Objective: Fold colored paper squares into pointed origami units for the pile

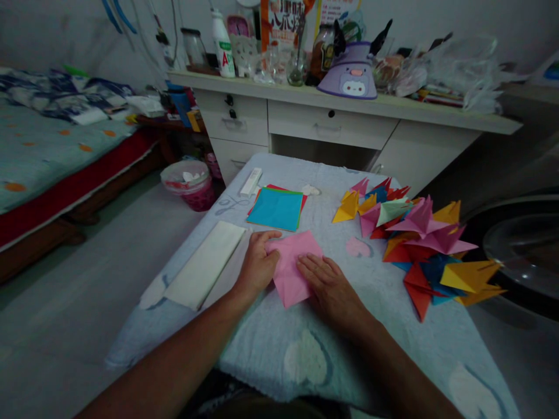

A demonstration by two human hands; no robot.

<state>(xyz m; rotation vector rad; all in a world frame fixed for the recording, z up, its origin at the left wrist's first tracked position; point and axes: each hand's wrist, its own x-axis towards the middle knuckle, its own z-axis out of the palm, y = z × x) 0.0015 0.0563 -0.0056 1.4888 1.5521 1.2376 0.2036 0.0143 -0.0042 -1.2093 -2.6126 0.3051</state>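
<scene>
A pink sheet of origami paper (290, 279) lies turned on the cloth-covered table, with fold creases across it. My left hand (261, 259) pinches its upper left edge, thumb on top and fingers around the far side. Across the sheet's right half, my right hand (325, 279) lies flat with its fingers stretched out, pressing on the paper. Just beyond both hands sits a stack of square coloured paper (277, 206), blue on top with green and red edges showing. Folded paper cranes (421, 233) in yellow, pink, red, blue and pale green crowd the table's right side.
A long folded off-white strip (207, 265) lies left of my hands, and a small white box (251, 182) behind it. The patterned tablecloth (371, 355) hangs over the edges. Behind stands a white drawer desk (332, 122); a pink bin (192, 186) is on the floor at left.
</scene>
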